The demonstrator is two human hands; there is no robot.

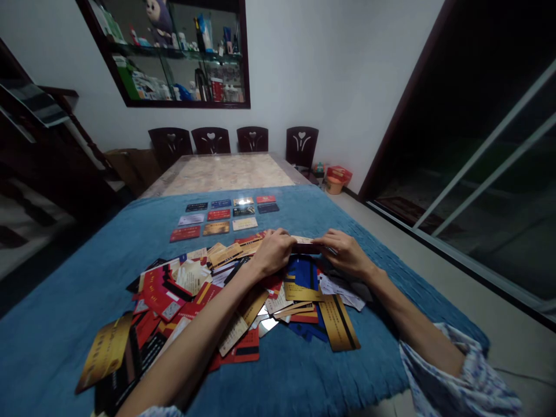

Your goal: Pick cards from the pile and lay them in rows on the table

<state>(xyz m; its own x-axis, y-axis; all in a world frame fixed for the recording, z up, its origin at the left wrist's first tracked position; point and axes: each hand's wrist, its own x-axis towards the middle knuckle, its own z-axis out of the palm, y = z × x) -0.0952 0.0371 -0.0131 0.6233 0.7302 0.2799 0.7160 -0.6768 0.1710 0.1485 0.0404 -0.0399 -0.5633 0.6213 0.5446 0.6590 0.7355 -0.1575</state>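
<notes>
1. Left grip (274, 250): fingers curled and closed on the left end of a card (306, 248); no gap shows between hand and card.
2. Right grip (343, 250): thumb and fingers pinched together on the right end of the same card, the hand reaching in from the side.
3. The card spans the space between both grips, at the far edge of the pile (256, 307). Its upper side looks pale, its near edge dark; whether it is one card or several together, I cannot tell.
4. The pile spreads loosely below both wrists: red, gold, black, white and blue cards overlapping. A gold card (341, 323) lies at its right near edge, just beside some blue ones.
5. Beyond the pile, eleven cards lie face up in rows (218, 215) of four, four and three, apart from it.
6. A blue cloth (143, 226) covers the near part of the counter (226, 171).
</notes>
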